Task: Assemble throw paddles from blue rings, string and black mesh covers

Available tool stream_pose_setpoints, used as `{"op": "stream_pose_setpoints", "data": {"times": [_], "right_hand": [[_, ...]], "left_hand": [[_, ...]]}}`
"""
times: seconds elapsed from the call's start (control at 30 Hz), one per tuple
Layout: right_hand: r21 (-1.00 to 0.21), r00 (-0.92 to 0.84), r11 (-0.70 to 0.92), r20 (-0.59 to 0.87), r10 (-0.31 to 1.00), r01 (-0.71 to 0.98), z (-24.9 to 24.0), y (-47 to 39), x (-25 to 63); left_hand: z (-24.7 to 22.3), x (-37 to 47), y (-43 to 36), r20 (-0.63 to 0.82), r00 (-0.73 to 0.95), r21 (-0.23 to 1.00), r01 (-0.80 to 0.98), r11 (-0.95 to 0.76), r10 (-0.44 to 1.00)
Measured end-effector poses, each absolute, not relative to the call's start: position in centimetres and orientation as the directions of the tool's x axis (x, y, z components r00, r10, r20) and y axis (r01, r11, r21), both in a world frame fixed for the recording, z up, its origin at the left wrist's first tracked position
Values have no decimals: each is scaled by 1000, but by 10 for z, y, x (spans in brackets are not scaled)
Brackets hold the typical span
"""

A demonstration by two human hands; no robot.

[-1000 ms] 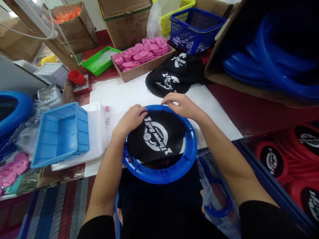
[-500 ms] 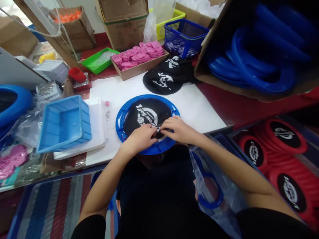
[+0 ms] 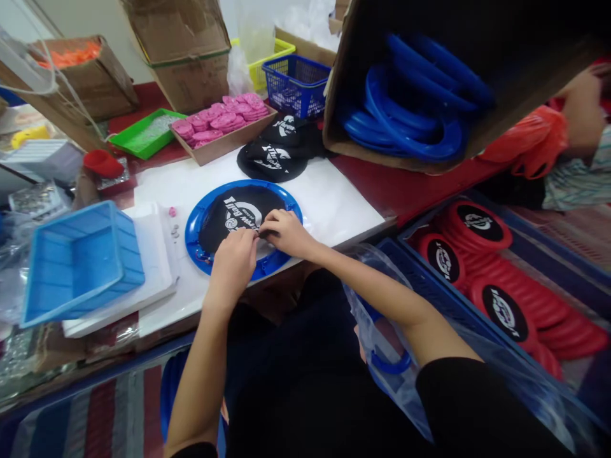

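A blue plastic ring (image 3: 193, 224) lies flat on the white work surface in front of me. Inside it sits a round black mesh cloth (image 3: 217, 219) with white lettering. My left hand (image 3: 235, 259) is closed at the cloth's near edge, thumb and fingers pinched on it. Close beside it, my right hand (image 3: 287, 233) pinches the same edge, which looks folded up between the fingers. Some of the lettering is hidden behind my hands. More printed black cloths (image 3: 272, 162) are piled just beyond the ring.
To the left stand a light blue bin (image 3: 81, 261) and a green tray (image 3: 146, 133). Pink pieces fill a carton (image 3: 224, 121) at the back. A large box of blue rings (image 3: 405, 121) overhangs the right side. Red discs (image 3: 515, 280) fill a low crate; another person's arm (image 3: 583, 108) shows far right.
My view has turned right, so the table's contents appear further left. Both hands have drawn together at the cloth's near edge, and that edge now looks bunched between the fingers.
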State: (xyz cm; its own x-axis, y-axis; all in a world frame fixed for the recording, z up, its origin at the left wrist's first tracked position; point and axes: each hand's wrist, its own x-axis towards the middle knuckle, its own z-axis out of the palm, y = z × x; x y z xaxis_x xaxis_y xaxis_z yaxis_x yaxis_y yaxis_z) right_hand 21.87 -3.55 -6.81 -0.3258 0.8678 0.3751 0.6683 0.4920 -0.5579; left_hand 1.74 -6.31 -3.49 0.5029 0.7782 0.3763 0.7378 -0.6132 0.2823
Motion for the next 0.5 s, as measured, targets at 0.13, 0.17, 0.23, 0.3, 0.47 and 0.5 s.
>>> {"op": "stream_pose_setpoints", "data": {"times": [0.13, 0.17, 0.23, 0.3, 0.47, 0.5], "right_hand": [[-561, -341, 620, 526, 779, 549, -75, -38, 225], [-566, -362, 649, 544, 757, 508, -76, -39, 229], [-573, -383, 682, 566, 730, 454, -79, -39, 237], [-581, -362, 677, 574, 734, 452, -80, -38, 239], [-601, -356, 644, 538, 764, 473, -74, -39, 229], [-593, -402, 643, 502, 766, 485, -75, -34, 229]], "left_hand": [[-55, 22, -86, 466, 426, 239, 783, -574, 776], [-59, 21, -88, 486, 404, 268, 775, -572, 775], [-66, 19, -87, 519, 377, 326, 743, -585, 767], [-68, 19, -85, 543, 382, 349, 708, -614, 748], [-69, 17, -83, 630, 388, 333, 648, -685, 673], [-76, 14, -77, 634, 378, 357, 631, -688, 675]]}}
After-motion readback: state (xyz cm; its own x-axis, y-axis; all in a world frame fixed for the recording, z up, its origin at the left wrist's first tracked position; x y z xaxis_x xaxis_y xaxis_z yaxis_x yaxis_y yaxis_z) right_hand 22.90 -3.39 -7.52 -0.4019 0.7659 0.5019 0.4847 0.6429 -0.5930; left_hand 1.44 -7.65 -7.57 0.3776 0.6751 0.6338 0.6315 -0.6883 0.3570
